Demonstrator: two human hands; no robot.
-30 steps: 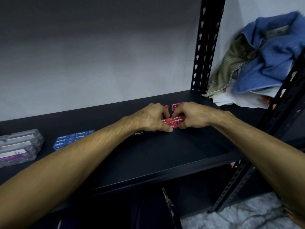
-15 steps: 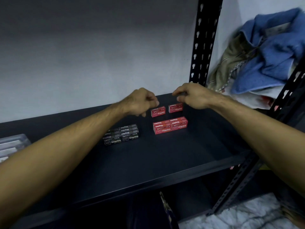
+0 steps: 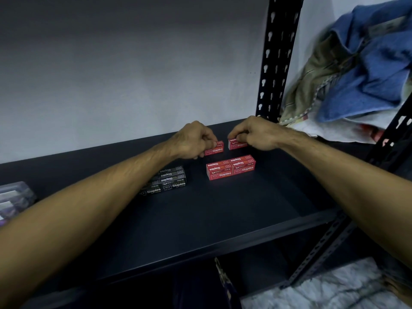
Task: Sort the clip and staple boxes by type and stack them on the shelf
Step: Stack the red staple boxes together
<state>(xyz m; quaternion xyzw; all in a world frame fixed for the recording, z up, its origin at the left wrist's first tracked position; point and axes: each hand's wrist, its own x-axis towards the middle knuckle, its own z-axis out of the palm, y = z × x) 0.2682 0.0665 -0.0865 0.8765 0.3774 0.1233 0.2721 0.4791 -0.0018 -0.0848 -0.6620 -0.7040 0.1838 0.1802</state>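
each hand, left and right, pinches a red box by its ends: light, stiff card, probably easy to lift.

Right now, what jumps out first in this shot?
Two hands meet mid-shelf, the left hand and the right hand each pinching a single red staple box. Just in front lies a red block of staple boxes, with a black stack to its left. Crumpled blue cloth fills the upper right.
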